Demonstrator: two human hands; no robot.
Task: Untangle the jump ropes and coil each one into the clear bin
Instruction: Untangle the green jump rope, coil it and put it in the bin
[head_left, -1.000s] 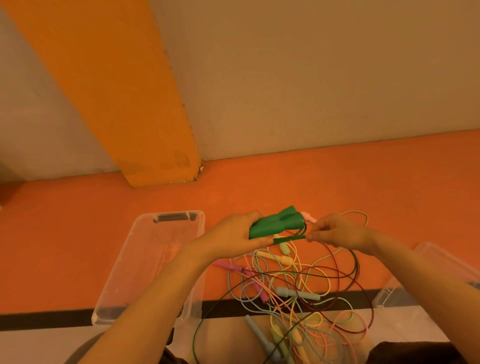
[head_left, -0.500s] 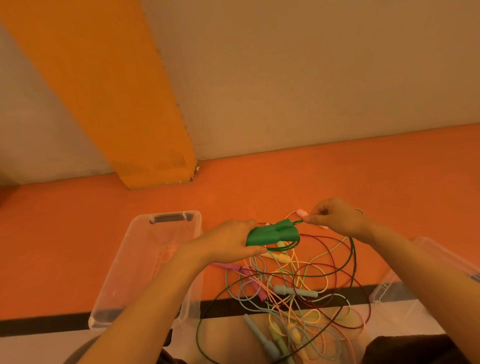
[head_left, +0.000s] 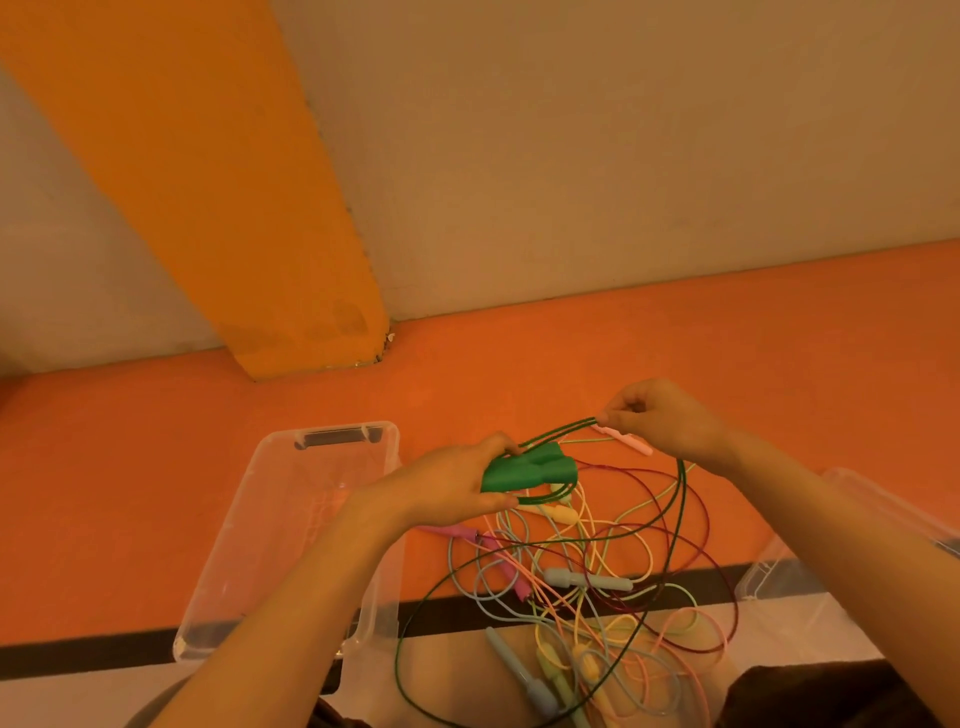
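Note:
My left hand (head_left: 457, 486) grips both green handles (head_left: 530, 470) of the green jump rope, held side by side above the floor. My right hand (head_left: 662, 418) pinches the green cord (head_left: 558, 432) a short way up and right of the handles, pulling two strands taut. The rest of the green cord loops down into the tangle of jump ropes (head_left: 587, 587) on the floor: pink, yellow, pale blue, dark red, with several handles among them. The clear bin (head_left: 249, 525) stands to the left of my left arm, with nothing visible in it.
A second clear bin (head_left: 883, 525) sits at the right edge under my right forearm. An orange pillar (head_left: 291, 260) and a beige wall rise behind the orange floor. A black stripe (head_left: 467, 613) crosses the floor under the tangle.
My right hand has slid up and to the right along the green cord, away from the handles, drawing the strands taut. My left hand has dropped slightly with the handles.

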